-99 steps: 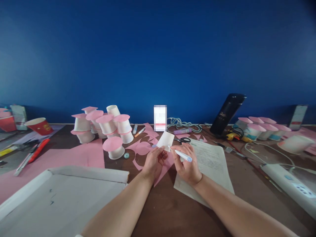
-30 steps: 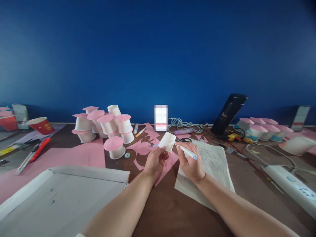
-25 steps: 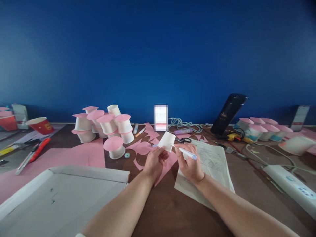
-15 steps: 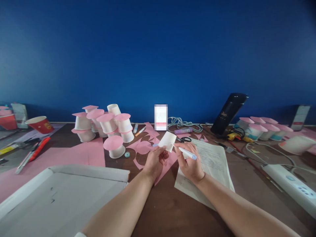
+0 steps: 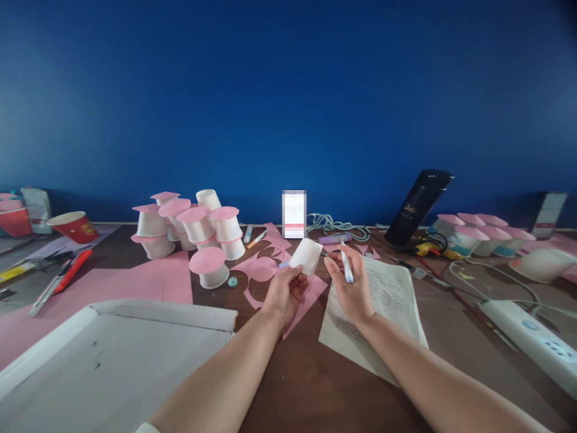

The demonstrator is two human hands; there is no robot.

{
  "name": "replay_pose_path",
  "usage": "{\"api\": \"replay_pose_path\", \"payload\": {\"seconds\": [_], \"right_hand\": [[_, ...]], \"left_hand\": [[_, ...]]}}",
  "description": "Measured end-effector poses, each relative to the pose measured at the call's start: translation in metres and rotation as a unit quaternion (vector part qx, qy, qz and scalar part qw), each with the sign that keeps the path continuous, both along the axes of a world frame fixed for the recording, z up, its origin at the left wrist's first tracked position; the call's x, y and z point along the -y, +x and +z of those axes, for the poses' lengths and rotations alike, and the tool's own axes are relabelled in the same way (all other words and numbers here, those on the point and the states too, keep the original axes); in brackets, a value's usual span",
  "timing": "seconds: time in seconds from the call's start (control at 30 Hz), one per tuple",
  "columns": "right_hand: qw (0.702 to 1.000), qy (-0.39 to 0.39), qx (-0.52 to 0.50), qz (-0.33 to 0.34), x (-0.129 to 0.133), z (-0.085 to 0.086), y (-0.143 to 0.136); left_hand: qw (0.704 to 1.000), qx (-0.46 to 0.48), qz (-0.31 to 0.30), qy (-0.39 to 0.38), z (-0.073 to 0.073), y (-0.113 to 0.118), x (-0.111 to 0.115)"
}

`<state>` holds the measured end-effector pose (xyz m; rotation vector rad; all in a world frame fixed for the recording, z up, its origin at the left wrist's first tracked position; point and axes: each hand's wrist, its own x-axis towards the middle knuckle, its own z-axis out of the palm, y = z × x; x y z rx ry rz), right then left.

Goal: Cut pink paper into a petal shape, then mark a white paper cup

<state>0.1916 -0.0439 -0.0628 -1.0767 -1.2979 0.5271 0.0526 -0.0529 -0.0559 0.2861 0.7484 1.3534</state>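
Observation:
My left hand [image 5: 286,294] pinches the lower edge of a small white paper piece [image 5: 306,256], held up over pink scraps. To its right, my right hand [image 5: 353,282] grips a white pen [image 5: 347,264], which stands nearly upright between the fingers, apart from the white piece. Under my right hand lies a sheet of printed paper [image 5: 396,300]. A pink triangular paper [image 5: 309,300] is on the table between the hands. Pink round cut-outs [image 5: 262,269] lie behind my left hand.
White cups with pink paper tops [image 5: 210,267] stand left of centre, some stacked. An open white box [image 5: 135,355] is at the front left. A red cutter [image 5: 72,272] lies far left. On the right are a black cylinder [image 5: 417,207], cables and a power strip [image 5: 532,337].
My right hand has moved a little right, away from the white piece, and the pen has tilted more upright. My left hand has hardly moved.

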Motion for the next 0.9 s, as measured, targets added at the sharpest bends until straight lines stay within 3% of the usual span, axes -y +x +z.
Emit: {"api": "replay_pose_path", "payload": {"seconds": [0.17, 0.3, 0.47, 0.77, 0.9], "right_hand": [[0.993, -0.081, -0.086, 0.032, -0.004, 0.0, 0.0], [0.972, -0.154, -0.162, 0.077, -0.004, 0.003, 0.0], [0.946, -0.17, -0.245, 0.127, -0.005, 0.0, 0.0], [0.962, -0.158, -0.204, 0.09, -0.008, -0.008, 0.003], [0.975, -0.155, -0.139, 0.076, -0.004, -0.002, -0.001]], "left_hand": [[0.999, 0.015, -0.02, 0.031, -0.003, 0.001, 0.002], [0.997, 0.012, -0.078, 0.02, -0.006, 0.001, 0.002], [0.994, 0.005, -0.111, -0.016, -0.005, 0.0, 0.003], [0.976, -0.012, -0.169, 0.134, 0.008, 0.011, 0.015], [0.978, -0.073, -0.157, 0.116, 0.002, 0.013, 0.014]]}}
